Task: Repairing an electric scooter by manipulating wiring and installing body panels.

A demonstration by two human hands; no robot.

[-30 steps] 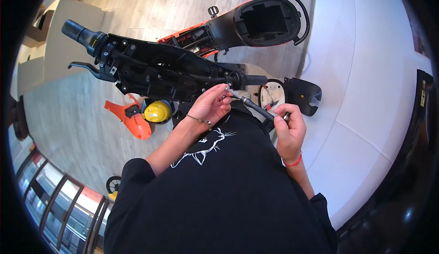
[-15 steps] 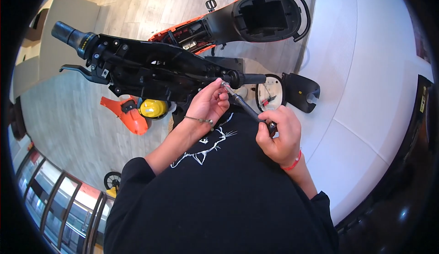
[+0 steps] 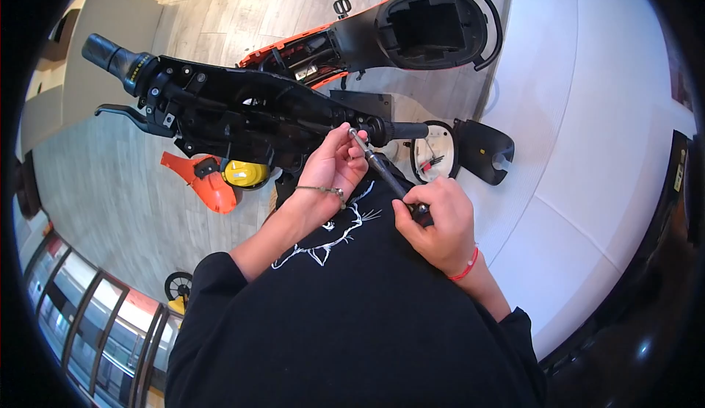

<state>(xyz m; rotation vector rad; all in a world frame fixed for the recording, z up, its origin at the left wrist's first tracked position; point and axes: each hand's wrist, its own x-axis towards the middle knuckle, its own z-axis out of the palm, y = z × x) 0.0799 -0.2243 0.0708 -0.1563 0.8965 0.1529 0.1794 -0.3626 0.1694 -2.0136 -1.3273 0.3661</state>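
A black handlebar assembly (image 3: 228, 114) with grips and a brake lever lies crosswise in front of me. At its right part, my left hand (image 3: 336, 164) pinches the metal tip of a long hand driver (image 3: 380, 167), which is angled up and left against or just before the assembly; whether it touches cannot be told. My right hand (image 3: 437, 228) is closed around the driver's dark handle at the lower end, over my black shirt. The small piece at the tip is too small to make out.
Beyond lie a black and orange scooter body (image 3: 352, 52), an orange panel (image 3: 209, 188), a yellow rounded object (image 3: 246, 174), an oval cream-lined case (image 3: 433, 143) with tools, and a black cover (image 3: 485, 151). A wheel (image 3: 178, 284) is at lower left; a white padded surface (image 3: 558, 188) runs along the right.
Both hands have shifted left with the driver, the left one also upward, bringing the tip nearer the black assembly. My right hand has moved down along with the handle.
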